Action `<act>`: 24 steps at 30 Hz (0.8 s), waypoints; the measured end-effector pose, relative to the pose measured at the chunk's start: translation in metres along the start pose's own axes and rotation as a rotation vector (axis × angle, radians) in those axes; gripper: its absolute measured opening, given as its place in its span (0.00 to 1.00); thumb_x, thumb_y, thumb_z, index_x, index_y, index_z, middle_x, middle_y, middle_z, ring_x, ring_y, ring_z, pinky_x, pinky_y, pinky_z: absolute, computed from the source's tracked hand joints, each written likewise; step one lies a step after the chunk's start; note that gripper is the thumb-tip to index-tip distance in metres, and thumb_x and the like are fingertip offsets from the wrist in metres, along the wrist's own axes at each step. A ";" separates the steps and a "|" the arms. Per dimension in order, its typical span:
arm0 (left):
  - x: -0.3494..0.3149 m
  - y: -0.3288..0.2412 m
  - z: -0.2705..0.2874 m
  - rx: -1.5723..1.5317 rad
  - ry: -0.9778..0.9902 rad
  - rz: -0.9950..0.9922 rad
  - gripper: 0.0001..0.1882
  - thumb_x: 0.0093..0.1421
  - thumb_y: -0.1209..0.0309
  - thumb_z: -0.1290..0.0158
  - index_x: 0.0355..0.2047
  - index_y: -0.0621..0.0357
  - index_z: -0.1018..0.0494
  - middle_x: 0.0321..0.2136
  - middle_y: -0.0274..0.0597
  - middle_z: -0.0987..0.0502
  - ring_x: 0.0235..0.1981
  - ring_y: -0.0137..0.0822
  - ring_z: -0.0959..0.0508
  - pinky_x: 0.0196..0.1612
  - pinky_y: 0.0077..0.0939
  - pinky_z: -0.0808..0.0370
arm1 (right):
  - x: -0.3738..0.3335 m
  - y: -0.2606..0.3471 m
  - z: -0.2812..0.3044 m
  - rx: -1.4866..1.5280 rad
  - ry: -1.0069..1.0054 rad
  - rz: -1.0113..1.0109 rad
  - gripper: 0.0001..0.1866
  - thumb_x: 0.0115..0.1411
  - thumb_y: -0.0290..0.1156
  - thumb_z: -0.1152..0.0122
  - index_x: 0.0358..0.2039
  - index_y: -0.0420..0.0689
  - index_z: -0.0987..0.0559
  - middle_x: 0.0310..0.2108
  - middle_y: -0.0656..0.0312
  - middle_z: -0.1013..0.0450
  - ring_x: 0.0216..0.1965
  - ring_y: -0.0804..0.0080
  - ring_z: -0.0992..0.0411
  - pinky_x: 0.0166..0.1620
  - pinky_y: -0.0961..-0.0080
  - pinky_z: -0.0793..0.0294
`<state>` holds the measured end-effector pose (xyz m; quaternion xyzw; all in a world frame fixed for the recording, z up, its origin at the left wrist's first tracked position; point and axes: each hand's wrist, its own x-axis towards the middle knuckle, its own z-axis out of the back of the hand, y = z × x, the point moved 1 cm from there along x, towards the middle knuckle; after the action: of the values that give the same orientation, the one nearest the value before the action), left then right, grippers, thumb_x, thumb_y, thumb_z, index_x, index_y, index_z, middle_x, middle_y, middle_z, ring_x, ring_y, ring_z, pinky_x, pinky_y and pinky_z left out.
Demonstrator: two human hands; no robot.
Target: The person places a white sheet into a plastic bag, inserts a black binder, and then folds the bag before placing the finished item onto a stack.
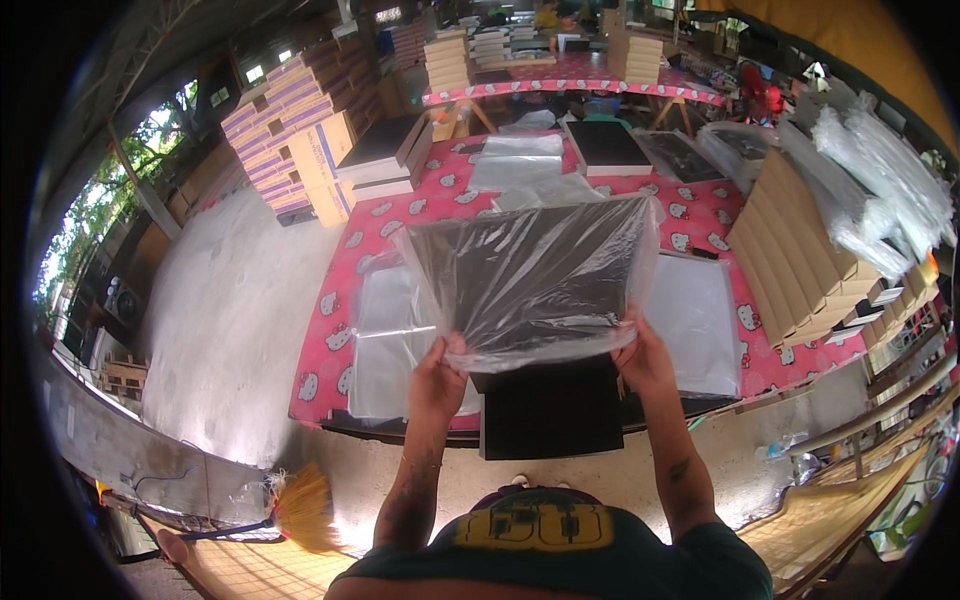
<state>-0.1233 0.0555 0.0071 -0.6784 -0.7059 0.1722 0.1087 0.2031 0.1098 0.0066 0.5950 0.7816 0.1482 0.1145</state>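
A clear plastic bag point(540, 270) stretches between my hands, with a flat black panel showing through it. My left hand point(440, 375) is closed on the bag's near left corner, and my right hand point(643, 360) pinches the near right corner. Just below the bag's near edge, a black flat box point(550, 412) juts over the table's front edge. Whether it joins the black panel seen through the plastic is hidden. Flat clear plastic sleeves point(388, 300) lie on the left of the pink patterned table point(325, 345), and more sleeves point(695, 325) lie on the right.
Stacked cartons point(290, 130) stand beyond the table's left side. Black-topped boxes point(385, 145) and another one point(607, 148) sit toward the back. Brown cardboard pieces point(795, 265) and bundled plastic point(870, 180) crowd the right. A broom point(308, 510) lies low at left.
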 end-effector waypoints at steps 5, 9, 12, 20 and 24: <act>-0.005 0.015 0.105 0.232 -0.078 0.048 0.15 0.63 0.71 0.52 0.49 0.64 0.31 0.40 0.42 0.23 0.43 0.33 0.23 0.51 0.33 0.28 | -0.009 -0.029 0.101 -0.103 -0.154 -0.084 0.09 0.64 0.31 0.47 0.43 0.45 0.27 0.34 0.64 0.26 0.38 0.70 0.27 0.47 0.68 0.27; 0.005 0.005 0.060 0.816 -0.150 -0.219 0.33 0.55 0.77 0.48 0.62 0.57 0.43 0.52 0.48 0.33 0.47 0.38 0.28 0.52 0.34 0.32 | -0.008 -0.033 0.088 -0.589 -0.389 -0.077 0.12 0.61 0.33 0.43 0.43 0.43 0.26 0.37 0.63 0.27 0.42 0.72 0.30 0.47 0.71 0.30; 0.053 0.025 -0.010 1.132 0.134 -0.402 0.39 0.55 0.79 0.45 0.65 0.54 0.49 0.56 0.47 0.38 0.45 0.33 0.31 0.47 0.27 0.30 | 0.025 -0.026 0.095 -1.131 -0.447 0.097 0.15 0.60 0.34 0.41 0.46 0.42 0.27 0.40 0.63 0.28 0.45 0.75 0.34 0.47 0.74 0.33; 0.100 0.016 -0.049 1.410 -0.077 -0.685 0.24 0.59 0.78 0.50 0.56 0.59 0.36 0.33 0.38 0.26 0.29 0.24 0.30 0.34 0.17 0.31 | 0.022 -0.011 0.049 -0.815 -0.166 0.425 0.14 0.63 0.37 0.43 0.45 0.46 0.32 0.35 0.68 0.32 0.37 0.79 0.35 0.45 0.79 0.35; 0.105 0.015 -0.048 1.131 0.102 -0.624 0.23 0.59 0.80 0.52 0.55 0.63 0.36 0.29 0.42 0.24 0.23 0.28 0.25 0.28 0.20 0.27 | 0.011 -0.006 0.030 -0.762 -0.212 0.604 0.13 0.64 0.35 0.45 0.45 0.46 0.34 0.35 0.66 0.31 0.38 0.78 0.34 0.46 0.77 0.33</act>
<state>-0.0970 0.1648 0.0372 -0.2867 -0.6641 0.4453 0.5277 0.2049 0.1217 -0.0233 0.7224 0.4488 0.3885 0.3546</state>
